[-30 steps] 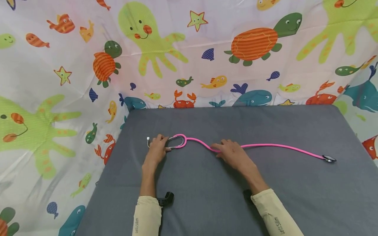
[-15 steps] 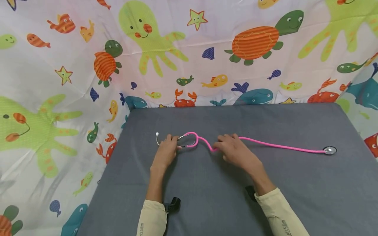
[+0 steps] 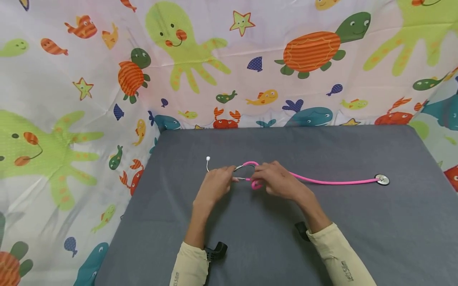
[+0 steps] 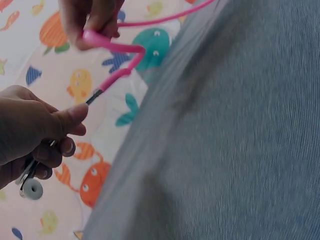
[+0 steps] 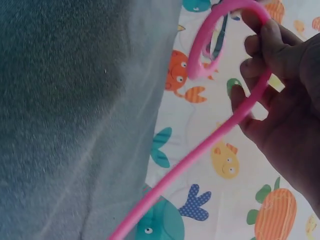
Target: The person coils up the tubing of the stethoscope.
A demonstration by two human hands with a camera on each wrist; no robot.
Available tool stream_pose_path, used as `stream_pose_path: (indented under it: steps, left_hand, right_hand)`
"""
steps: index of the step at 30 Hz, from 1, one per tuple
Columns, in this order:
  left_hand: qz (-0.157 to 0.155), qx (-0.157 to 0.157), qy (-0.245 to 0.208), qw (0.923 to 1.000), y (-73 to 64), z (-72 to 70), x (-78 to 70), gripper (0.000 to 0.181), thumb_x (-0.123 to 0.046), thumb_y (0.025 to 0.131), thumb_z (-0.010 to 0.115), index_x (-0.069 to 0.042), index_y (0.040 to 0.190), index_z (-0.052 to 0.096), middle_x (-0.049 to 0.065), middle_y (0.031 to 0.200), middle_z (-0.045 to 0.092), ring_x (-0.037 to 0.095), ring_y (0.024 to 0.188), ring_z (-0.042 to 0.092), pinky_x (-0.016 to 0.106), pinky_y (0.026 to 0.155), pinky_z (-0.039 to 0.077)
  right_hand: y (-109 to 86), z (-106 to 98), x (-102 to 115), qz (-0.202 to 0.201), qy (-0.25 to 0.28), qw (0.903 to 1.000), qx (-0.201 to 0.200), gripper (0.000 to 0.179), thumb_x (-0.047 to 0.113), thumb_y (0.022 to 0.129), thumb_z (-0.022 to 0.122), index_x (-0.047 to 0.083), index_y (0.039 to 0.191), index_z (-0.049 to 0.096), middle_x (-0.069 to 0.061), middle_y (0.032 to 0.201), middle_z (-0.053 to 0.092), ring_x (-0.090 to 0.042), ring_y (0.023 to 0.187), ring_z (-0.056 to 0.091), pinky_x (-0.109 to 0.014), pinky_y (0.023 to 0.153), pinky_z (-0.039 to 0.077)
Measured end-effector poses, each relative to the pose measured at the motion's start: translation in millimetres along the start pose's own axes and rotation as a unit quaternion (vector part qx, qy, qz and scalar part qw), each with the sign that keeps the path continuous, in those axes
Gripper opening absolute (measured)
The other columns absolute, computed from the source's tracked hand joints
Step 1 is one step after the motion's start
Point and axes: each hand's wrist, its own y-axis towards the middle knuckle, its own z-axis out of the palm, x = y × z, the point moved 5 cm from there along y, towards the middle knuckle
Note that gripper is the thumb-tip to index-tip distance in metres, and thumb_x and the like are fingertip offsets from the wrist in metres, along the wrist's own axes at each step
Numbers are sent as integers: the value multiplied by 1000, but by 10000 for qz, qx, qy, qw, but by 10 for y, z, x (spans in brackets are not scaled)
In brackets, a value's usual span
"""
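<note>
A stethoscope with pink tubing (image 3: 332,182) stretches across the grey table. My left hand (image 3: 216,182) grips its metal ear tubes, and a white eartip (image 3: 208,158) sticks out past the knuckles. In the left wrist view an eartip (image 4: 32,189) shows below the curled fingers. My right hand (image 3: 275,178) pinches the pink tubing close to the fork; in the right wrist view the tube (image 5: 200,150) passes between thumb and fingers, with a bend beyond them. The round chestpiece (image 3: 382,179) lies at the right end of the tubing. Part of the fork is hidden by the right hand.
The grey tabletop (image 3: 250,238) reaches to a curtain (image 3: 214,67) printed with sea animals along the back and left side. A black strap (image 3: 216,251) sits at the left wrist, another dark strap (image 3: 302,231) at the right.
My left hand has moved right with the ear tubes, closer to my right hand. The tubing between the hands has bunched into a bend, and the chestpiece has slid left and turned over.
</note>
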Motion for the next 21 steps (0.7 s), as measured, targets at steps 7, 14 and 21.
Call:
stream_pose_path:
  steps: [7, 14, 21]
  left_hand:
    - [165, 19, 104, 9998, 38, -13, -221, 24, -30, 94, 79, -11, 106, 73, 2, 69, 65, 11, 57, 54, 30, 52, 49]
    - [-2, 380, -1242, 9915, 60, -31, -326, 28, -32, 93, 78, -8, 108, 74, -6, 64, 41, 5, 57, 37, 18, 53, 29]
    - [-321, 422, -2255, 9728, 97, -120, -324, 32, -31, 89, 81, -5, 107, 75, -2, 67, 51, 5, 59, 43, 16, 56, 33]
  right_hand:
    - [20, -15, -27, -162, -69, 9945, -1034, 12, 6, 88, 81, 15, 96, 83, 1, 84, 68, -15, 76, 54, -33, 73, 36]
    - [3, 0, -44, -427, -358, 9755, -2128, 14, 5, 84, 84, 15, 93, 84, -2, 78, 58, -16, 72, 47, -39, 76, 34]
    - [-9, -4, -46, -454, -786, 9645, -2479, 12, 12, 82, 86, 15, 94, 83, -5, 80, 59, -22, 75, 51, -44, 77, 38]
